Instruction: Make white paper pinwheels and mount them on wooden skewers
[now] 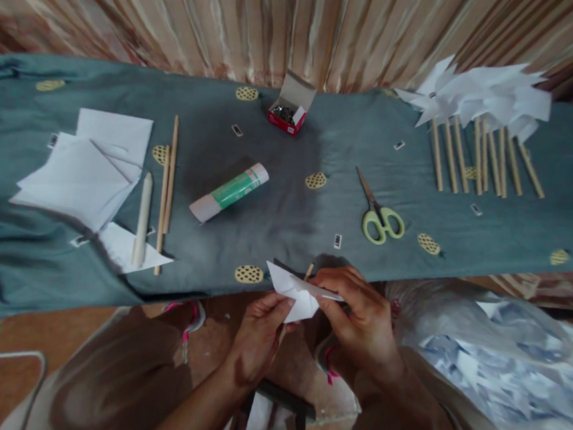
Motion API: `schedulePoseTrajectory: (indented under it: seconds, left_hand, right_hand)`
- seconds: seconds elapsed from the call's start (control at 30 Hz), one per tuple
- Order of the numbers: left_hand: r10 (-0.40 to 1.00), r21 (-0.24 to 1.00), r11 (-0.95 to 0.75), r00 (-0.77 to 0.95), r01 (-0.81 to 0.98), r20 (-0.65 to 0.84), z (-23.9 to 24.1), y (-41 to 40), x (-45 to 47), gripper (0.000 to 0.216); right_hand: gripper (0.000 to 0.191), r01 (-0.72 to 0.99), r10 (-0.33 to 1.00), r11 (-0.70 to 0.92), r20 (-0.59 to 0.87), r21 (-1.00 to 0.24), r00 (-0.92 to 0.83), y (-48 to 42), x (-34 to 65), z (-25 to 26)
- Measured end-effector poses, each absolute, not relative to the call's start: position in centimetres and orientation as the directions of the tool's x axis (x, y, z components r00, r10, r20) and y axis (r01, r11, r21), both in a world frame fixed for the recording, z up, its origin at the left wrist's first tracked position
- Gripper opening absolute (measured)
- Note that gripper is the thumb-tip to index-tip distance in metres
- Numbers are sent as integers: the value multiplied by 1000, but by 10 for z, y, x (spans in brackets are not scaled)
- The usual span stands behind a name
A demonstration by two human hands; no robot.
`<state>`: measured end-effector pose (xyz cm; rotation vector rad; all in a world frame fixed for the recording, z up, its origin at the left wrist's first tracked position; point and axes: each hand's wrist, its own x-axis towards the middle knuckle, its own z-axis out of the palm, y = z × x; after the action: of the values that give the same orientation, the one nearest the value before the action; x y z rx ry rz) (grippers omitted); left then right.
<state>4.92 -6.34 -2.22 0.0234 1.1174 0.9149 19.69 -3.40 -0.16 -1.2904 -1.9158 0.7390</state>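
Observation:
Just off the table's front edge, a white paper pinwheel is between my two hands. My left hand pinches its lower left part, and a thin wooden stick runs behind the paper, its tip showing above. My right hand is closed on the pinwheel's right blade, thumb below and fingers above. The fingertips behind the paper are hidden. Beyond my hands lie scissors with light green handles. A small red box of metal pins or tacks stands with its lid up.
Finished pinwheels on sticks lie at the back right. White paper sheets, wooden sticks and a pale candle-like rod are at the left. A green-and-white roll lies mid-table. A plastic bag of paper sits right of my legs.

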Motion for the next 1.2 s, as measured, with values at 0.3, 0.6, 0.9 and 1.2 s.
schedulePoseTrajectory:
  seconds: [0.3,0.6,0.9,1.2]
  left_hand:
    - [646,463,638,99,-616,-757,-23,-61,50,33]
    - [638,467,653,102,-597,-763,-27,-61,49,33]
    - [623,474,668,82,-573,-778,-30,-61,48,34]
    - [627,487,680,90,-548,-774,-31,-62,47,29]
  right_hand:
    - [18,548,922,384,276,-743,-272,-33,196,-2]
    - [18,571,908,418,311,-707,-280,-32,197,1]
    - [19,575,906,421,307,-701,-290,-31,198,3]
    - [21,580,915,403,295,-708,-275,-31,198,0]
